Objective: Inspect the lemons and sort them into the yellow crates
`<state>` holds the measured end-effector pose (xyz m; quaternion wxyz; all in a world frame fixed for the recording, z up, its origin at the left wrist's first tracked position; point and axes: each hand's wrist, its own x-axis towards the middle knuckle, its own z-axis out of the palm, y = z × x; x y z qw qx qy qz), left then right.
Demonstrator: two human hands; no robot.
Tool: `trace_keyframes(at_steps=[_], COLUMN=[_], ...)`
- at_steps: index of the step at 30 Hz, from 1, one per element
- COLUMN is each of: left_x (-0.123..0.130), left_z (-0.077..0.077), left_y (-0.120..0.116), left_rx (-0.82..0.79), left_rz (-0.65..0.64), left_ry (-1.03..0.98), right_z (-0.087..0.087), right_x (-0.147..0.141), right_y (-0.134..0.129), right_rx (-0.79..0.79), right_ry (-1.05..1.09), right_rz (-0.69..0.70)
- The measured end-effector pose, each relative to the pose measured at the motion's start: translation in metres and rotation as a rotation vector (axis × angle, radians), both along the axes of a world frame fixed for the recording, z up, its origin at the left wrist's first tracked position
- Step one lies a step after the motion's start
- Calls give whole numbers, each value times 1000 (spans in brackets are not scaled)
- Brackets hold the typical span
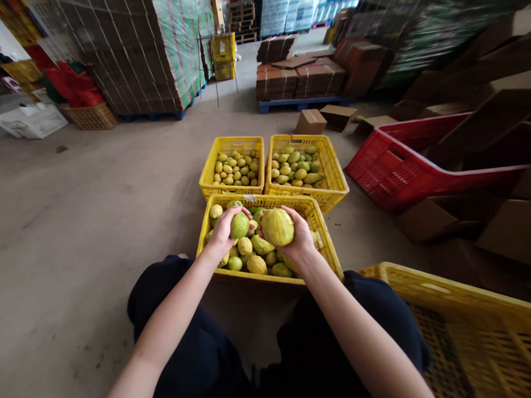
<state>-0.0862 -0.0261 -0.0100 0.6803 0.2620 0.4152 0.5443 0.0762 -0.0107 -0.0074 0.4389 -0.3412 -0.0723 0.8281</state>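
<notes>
Above the near yellow crate (275,280), my left hand (223,230) is closed around a small green fruit (239,225). To its right, my right hand (300,235) grips a larger yellow-green fruit (277,227). The two fruits are held apart. Beneath them the near crate holds many green and yellow fruits (256,265). Just behind it stand two more yellow crates side by side: the left one (207,166) has small, mostly yellow fruits, and the right one (334,173) has green and yellow fruits.
An open yellow crate (469,308) sits beside my right knee. At the right is a red crate (386,166) among cardboard boxes (514,231). Flattened cardboard (296,79) lies on a blue pallet ahead. A wrapped stack (121,53) stands at the back left.
</notes>
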Motion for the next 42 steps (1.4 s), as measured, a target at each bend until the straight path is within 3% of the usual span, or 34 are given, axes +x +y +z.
trace_keyframes(at_steps=[7, 12, 19, 24, 30, 35, 38, 42], left_x=[7, 7, 8, 13, 14, 13, 17, 27], left_z=[-1, 2, 10, 15, 13, 11, 9, 5], left_y=[5, 6, 7, 10, 11, 6, 6, 11], left_rx=[-70, -176, -167, -212, -210, -120, -102, -87], left_rz=[54, 84, 73, 71, 62, 36, 101, 197], left_ry=[-6, -150, -298, -333, -299, -499, -640, -686], right_z=[0, 3, 9, 12, 12, 11, 9, 5], right_x=[-3, -3, 4, 8, 9, 7, 3, -1], right_y=[-1, -4, -3, 0, -1, -7, -8, -4], right_rx=[-48, -100, -7, -45, -48, 105, 149, 190], right_ry=[-28, -65, 4, -35, -31, 125, 234, 343], right_rz=[-38, -149, -188, -257, -211, -217, -292, -374])
